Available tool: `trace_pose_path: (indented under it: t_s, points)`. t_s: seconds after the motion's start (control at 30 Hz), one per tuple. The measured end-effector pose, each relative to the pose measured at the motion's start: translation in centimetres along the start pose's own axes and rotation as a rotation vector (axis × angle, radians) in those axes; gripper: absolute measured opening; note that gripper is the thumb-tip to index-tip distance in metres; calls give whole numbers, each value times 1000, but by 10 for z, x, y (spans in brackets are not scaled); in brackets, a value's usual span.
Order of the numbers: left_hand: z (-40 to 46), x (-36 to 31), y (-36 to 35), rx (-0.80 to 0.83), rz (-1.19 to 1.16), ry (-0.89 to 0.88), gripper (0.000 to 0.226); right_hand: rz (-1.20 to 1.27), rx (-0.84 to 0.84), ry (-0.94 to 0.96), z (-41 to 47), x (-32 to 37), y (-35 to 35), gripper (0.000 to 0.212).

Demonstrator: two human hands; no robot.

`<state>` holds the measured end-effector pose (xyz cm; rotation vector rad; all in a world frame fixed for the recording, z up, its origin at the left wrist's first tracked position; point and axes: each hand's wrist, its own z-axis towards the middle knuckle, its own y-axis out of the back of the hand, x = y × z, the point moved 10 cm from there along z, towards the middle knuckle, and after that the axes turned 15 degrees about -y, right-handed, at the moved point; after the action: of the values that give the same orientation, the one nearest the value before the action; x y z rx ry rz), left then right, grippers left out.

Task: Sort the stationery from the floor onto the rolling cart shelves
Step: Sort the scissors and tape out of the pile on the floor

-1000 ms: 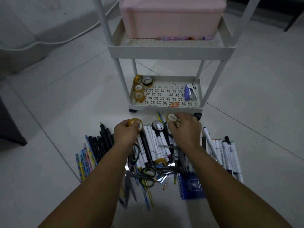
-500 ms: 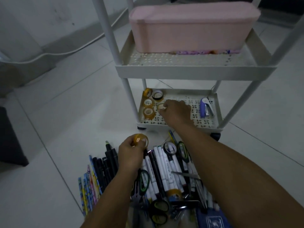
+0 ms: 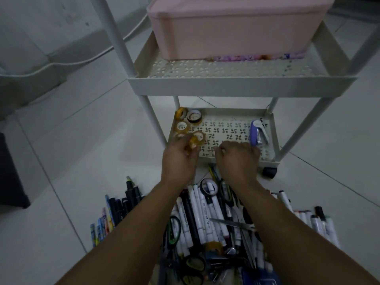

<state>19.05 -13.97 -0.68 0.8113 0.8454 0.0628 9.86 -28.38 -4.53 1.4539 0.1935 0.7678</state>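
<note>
Left hand (image 3: 178, 159) carried tape roll (image 3: 190, 145) to bottom shelf (image 3: 236, 133), gripping; right hand (image 3: 236, 159) withdrawn, empty.

White cable (image 3: 67, 63) along the grey wall base, dark object (image 3: 10, 177) at left

Home room: tiled floor (image 3: 72, 161), white rolling cart (image 3: 242, 85), pink storage box (image 3: 236, 31)
</note>
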Motion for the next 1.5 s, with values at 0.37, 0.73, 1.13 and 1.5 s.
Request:
trace_pose_path:
  t_s: [0.37, 0.73, 1.13, 1.5]
  points:
    - [81, 37, -33, 172, 392, -8, 31, 69, -105, 68, -23, -3, 13, 15]
    - [68, 45, -56, 383, 419, 13, 61, 12, 2, 62, -24, -10, 2, 24]
    - [-17, -25, 1, 187, 249, -95, 29, 126, -12, 113, -53, -23, 41, 33]
    - [-144, -35, 16, 189, 60, 156, 27, 28, 140, 228, -150, -44, 52, 17]
